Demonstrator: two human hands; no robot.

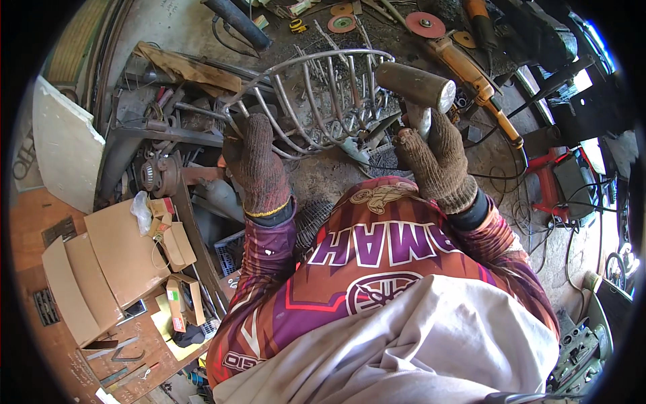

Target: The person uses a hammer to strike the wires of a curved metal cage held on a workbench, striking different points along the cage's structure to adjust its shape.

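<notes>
Workshop floor (323,178), grey and littered, seen from above; largest item on it near the hands is a curved frame of bent steel rods (316,101), its outer rod arching from lower left to upper right with several ribs fanning up inside it, lying just ahead of the person's knees; flattened cardboard boxes (101,269) spread at lower left on a brown board, well apart from the frame; white slab (64,145) leaning at far left; orange angle grinder (464,67) lying at upper right beyond the frame, with loose red grinding discs (425,24) near it at the top edge; red boxy machine (558,182) with black cables at the right edge; left hand (258,168), in a brown knit glove, clenched around the lower left part of the rod frame, fingers wrapped over a rod; right hand (437,165), same kind of glove, closed tight around the handle of a hammer (416,86); hammer head cylindrical, dull metal, raised above the glove and standing over the right side of the frame, not touching the rods as far as can be told; handle mostly hidden in the fist.
</notes>
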